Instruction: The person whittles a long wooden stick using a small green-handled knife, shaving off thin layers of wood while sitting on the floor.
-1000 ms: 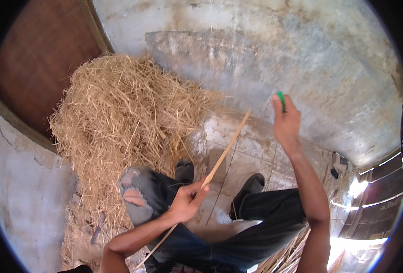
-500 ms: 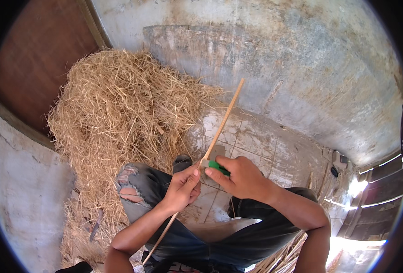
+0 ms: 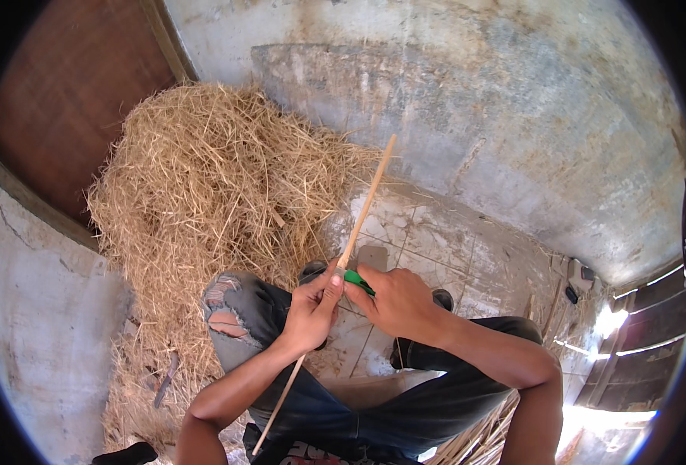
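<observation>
Clamped around the pale stick (image 3: pixel 367 205) with the left hand (image 3: pixel 310 314); closed likewise on a green tool (image 3: pixel 360 283) with the right hand (image 3: pixel 405 302), just beside the left thumb. With the stick slanting above the tiled floor (image 3: pixel 436 244), its upper end toward the floor's wall-side edge, near the straw (image 3: pixel 211 178) heaped at the far left corner. Possibly bladed at the tool's front, though hard to tell behind fingers. Liable to skid into the left thumb if pressed too hard, or to gouge the stick if loosely held.
</observation>
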### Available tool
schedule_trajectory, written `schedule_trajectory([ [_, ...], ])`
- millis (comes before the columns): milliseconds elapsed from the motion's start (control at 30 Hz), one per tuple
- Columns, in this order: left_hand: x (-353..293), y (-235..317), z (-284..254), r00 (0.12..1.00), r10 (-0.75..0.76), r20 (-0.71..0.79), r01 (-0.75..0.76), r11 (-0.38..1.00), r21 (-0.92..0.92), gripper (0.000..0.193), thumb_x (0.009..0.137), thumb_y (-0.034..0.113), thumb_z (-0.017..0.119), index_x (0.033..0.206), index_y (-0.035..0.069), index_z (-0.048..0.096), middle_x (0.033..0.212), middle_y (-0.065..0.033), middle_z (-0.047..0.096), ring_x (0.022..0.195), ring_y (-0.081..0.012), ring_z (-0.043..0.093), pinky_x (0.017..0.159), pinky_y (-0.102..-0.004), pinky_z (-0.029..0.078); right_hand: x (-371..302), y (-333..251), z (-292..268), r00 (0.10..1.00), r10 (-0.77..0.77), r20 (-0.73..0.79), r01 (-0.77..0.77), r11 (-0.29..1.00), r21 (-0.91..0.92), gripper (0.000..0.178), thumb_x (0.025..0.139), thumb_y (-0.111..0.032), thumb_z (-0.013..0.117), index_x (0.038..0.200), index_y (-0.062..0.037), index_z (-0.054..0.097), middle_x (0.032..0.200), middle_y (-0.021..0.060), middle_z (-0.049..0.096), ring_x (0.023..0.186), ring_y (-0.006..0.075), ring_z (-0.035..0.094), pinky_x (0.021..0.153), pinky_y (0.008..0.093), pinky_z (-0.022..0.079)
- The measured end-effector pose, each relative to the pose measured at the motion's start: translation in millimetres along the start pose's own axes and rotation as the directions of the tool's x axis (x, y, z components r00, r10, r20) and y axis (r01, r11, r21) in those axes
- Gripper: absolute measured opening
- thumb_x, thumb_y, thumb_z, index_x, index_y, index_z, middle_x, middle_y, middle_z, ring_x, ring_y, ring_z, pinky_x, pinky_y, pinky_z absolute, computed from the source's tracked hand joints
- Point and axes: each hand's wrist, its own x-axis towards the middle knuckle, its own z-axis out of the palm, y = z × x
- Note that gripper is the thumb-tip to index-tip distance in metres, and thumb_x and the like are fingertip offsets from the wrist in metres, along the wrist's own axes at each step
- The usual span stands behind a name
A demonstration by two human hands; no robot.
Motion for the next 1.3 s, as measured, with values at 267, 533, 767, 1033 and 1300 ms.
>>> schedule_trajectory([
  [267,4,2,5,0.996,0.067,-0.067,-0.060,0.993,0.104,0.052,0.109,0.033,0.056,0.147,-0.003,0.053,0.074,0.0090,0.045,0.063,-0.0002,0.036,0.053,-0.0219,0.030,4,8,8,0.997,0.010,-0.079,-0.008,1.000,0.017,0.032,0.104,-0.039,0.057,0.108,-0.0072,0.062,0.064,0.0177,0.064,0.057,0.0424,0.064,0.051,0.0523,0.048],
  [533,-14,-6,17,0.998,0.019,0.056,-0.017,0.999,-0.036,0.049,0.109,0.031,0.057,0.150,0.004,0.052,0.066,0.0110,0.038,0.052,0.0002,0.030,0.046,-0.0226,0.024,30,56,-78,0.861,0.182,-0.476,-0.142,0.983,0.120,0.036,0.103,-0.038,0.063,0.092,-0.0046,0.059,0.060,0.0135,0.054,0.050,0.0296,0.053,0.051,0.0399,0.041],
  [767,-11,3,5,0.964,-0.011,0.265,0.081,0.963,-0.256,0.055,0.110,0.033,0.052,0.156,0.006,0.041,0.060,0.0077,0.033,0.045,-0.0017,0.027,0.043,-0.0232,0.023,11,26,-55,0.977,0.034,-0.208,0.008,0.980,0.197,0.039,0.103,-0.038,0.063,0.087,-0.0027,0.056,0.060,0.0157,0.052,0.050,0.0337,0.053,0.051,0.0417,0.040],
  [1033,-11,6,2,0.967,-0.018,0.256,0.080,0.968,-0.237,0.054,0.112,0.039,0.043,0.156,0.008,0.041,0.056,0.0053,0.026,0.041,-0.0054,0.023,0.039,-0.0246,0.025,-5,12,-35,0.985,-0.047,0.169,0.033,0.996,0.086,0.050,0.104,-0.049,0.054,0.092,-0.0019,0.065,0.059,0.0195,0.058,0.057,0.0408,0.063,0.054,0.0493,0.048],
  [1300,-10,3,0,0.966,-0.098,0.238,0.153,0.962,-0.225,0.050,0.112,0.039,0.043,0.152,0.009,0.047,0.059,0.0056,0.033,0.044,-0.0044,0.026,0.041,-0.0238,0.025,-5,10,-19,0.997,-0.048,0.058,0.056,0.986,-0.159,0.050,0.102,-0.054,0.054,0.090,-0.0071,0.063,0.058,0.0152,0.063,0.054,0.0378,0.066,0.049,0.0482,0.051],
])
